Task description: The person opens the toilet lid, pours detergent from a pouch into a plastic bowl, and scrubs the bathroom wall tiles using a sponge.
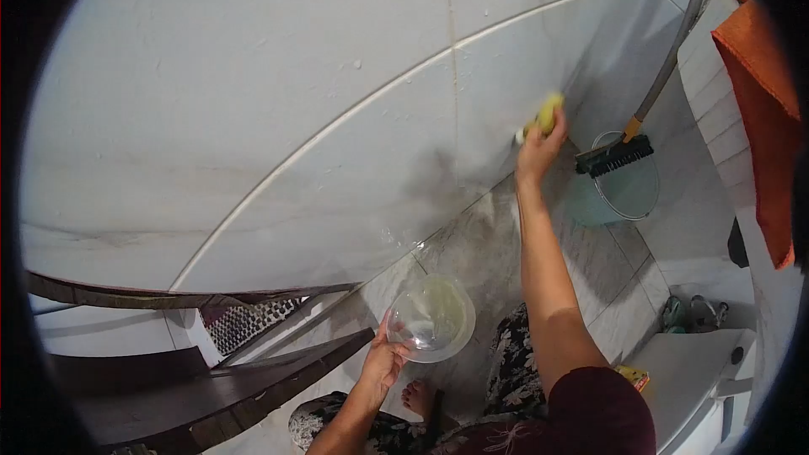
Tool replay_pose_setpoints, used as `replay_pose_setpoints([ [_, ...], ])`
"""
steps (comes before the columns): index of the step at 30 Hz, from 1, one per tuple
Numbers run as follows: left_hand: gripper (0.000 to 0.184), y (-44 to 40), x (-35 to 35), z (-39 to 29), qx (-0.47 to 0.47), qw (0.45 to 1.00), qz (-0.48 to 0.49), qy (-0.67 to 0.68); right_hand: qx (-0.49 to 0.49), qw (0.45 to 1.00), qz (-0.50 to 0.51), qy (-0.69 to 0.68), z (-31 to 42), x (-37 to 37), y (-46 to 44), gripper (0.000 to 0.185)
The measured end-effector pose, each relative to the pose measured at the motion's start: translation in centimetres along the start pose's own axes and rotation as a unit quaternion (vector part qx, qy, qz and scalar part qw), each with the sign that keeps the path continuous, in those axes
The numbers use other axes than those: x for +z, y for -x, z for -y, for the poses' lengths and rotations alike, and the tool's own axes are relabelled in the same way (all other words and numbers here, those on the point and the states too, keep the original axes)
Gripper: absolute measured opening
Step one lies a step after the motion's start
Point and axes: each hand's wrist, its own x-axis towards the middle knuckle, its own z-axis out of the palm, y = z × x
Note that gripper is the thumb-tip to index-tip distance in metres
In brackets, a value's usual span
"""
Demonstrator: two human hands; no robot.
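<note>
My left hand (386, 361) grips the rim of a clear plastic bowl (451, 320), which is tilted above the floor and appears to hold some liquid. Farther off, my right arm reaches out to the tiled wall (337, 59). Closed in my right hand (541, 152) is a yellow scrub brush (549, 109), slightly blurred, with a whitish edge toward the wall. The fingers hide part of it. Water drops cling to the wall tiles.
A translucent bucket (590, 206) stands in the corner, with a long-handled black floor brush (624, 156) across its top. Orange cloth (771, 118) hangs at right above a white cabinet (695, 371). Dark-edged shelving (253, 409) is at lower left. The floor (484, 240) looks wet.
</note>
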Motion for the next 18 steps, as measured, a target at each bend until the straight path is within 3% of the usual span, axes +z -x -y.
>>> replay_pose_setpoints([
  [2, 0.089, -0.5, -0.8, 0.6, 0.007, 1.0, 0.008, -0.003, 0.284, 0.958, 0.03, -0.032, -6.6, -0.3, 3.5, 0.04],
  [4, 0.089, -0.3, -0.8, 0.7, 0.01, 1.0, 0.004, -0.005, 0.542, 0.805, 0.132, -0.199, -9.6, -2.2, 4.4, 0.035],
  [7, 0.089, 0.3, 0.0, 0.2, 0.015, 1.0, -0.009, -0.003, 0.536, 0.831, 0.099, -0.112, -5.6, -2.0, 1.1, 0.032],
  [9, 0.089, 0.1, 0.1, 0.3, 0.017, 1.0, -0.008, 0.006, 0.339, 0.906, 0.037, -0.25, -6.9, -1.1, -2.0, 0.027],
  [10, 0.088, 0.1, 0.2, 0.3, 0.018, 1.0, -0.006, 0.004, 0.243, 0.932, -0.005, -0.269, -0.3, -1.0, -4.0, 0.031],
  [13, 0.086, 0.6, 0.2, 0.6, 0.009, 1.0, 0.002, 0.002, -0.114, 0.984, 0.012, -0.134, 7.8, -0.8, -10.2, 0.042],
  [16, 0.084, 0.7, 0.2, 0.6, 0.012, 1.0, 0.014, 0.011, -0.122, 0.986, -0.081, 0.075, 4.9, 0.3, -13.3, 0.044],
  [18, 0.084, 0.8, 0.3, 0.5, 0.012, 1.0, 0.024, 0.008, 0.023, 0.997, -0.046, 0.062, -1.2, 0.2, -13.6, 0.045],
])
